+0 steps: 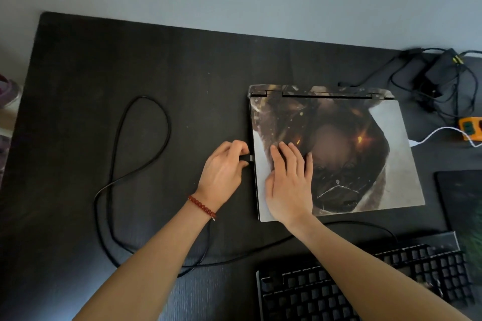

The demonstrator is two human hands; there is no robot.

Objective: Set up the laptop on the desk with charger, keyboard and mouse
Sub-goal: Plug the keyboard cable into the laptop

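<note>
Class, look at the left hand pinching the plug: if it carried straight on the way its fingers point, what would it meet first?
The left hand points right with the black plug, so it would probably meet the closed laptop's left edge first.

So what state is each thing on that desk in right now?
laptop: lid closed, flat on the desk.
plug: at the laptop's left edge, pinched by the left hand.
right hand: flat on the lid.
black cable: looped loosely.
keyboard: lying near the front edge.
orange power strip: white cable attached.
</note>
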